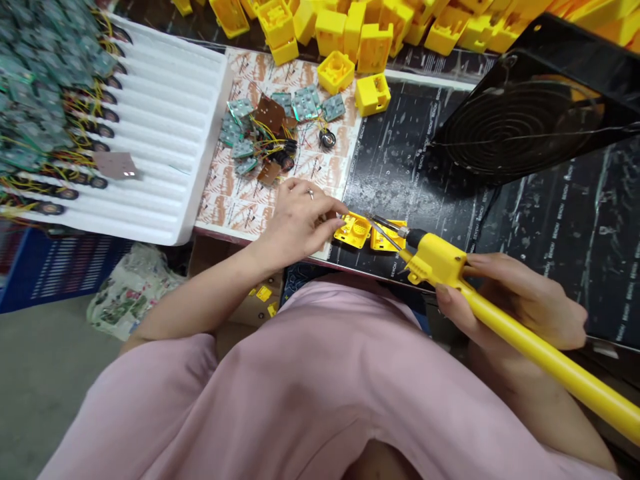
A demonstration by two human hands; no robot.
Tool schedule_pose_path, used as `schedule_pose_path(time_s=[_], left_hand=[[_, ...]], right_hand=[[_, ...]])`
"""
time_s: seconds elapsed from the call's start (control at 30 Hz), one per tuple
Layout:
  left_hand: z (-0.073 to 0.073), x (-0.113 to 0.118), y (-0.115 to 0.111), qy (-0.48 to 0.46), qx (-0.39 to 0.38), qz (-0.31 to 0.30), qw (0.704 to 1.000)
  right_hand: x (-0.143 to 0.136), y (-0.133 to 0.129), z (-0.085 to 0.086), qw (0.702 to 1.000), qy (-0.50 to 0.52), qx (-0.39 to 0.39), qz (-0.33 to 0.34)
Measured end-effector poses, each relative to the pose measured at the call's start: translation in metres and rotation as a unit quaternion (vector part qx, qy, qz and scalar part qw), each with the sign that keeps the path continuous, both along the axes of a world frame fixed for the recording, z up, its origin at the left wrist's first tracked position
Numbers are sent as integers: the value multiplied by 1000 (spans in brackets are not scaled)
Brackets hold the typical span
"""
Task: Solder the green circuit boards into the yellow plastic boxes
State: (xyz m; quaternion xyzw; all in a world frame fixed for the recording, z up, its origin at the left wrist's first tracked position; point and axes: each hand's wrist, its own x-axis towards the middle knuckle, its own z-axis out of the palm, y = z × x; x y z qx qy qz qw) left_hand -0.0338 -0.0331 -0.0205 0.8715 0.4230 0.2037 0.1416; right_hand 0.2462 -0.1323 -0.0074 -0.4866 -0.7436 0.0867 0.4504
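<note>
My right hand (pixel 520 300) grips a yellow soldering iron (pixel 510 327) with a dark collar and a thin metal tube beside its tip. The tip points left, over an opened yellow plastic case (pixel 389 239) lying near the front edge of the table. At the left half of that case (pixel 354 231), which has a round grille, my left hand (pixel 307 223) pinches the edge between thumb and forefinger. Whether the tip touches the case I cannot tell.
Green circuit boards (pixel 305 103) with wired small speakers lie beyond my left hand. More boards (pixel 40 80) fill a white ribbed foam tray (pixel 165 120) at the left. Several yellow cases (pixel 333 33) are heaped at the back. A black fan (pixel 515 120) stands at the right.
</note>
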Motion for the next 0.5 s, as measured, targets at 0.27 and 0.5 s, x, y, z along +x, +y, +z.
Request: schedule_pose_path(time_s=[0.27, 0.5], left_hand=[[-4, 12, 0, 69, 81, 27, 994], [2, 17, 7, 126, 96, 5, 987]], right_hand=[[-11, -7, 3, 997, 8, -73, -25], [-19, 3, -6, 999, -22, 21, 25]])
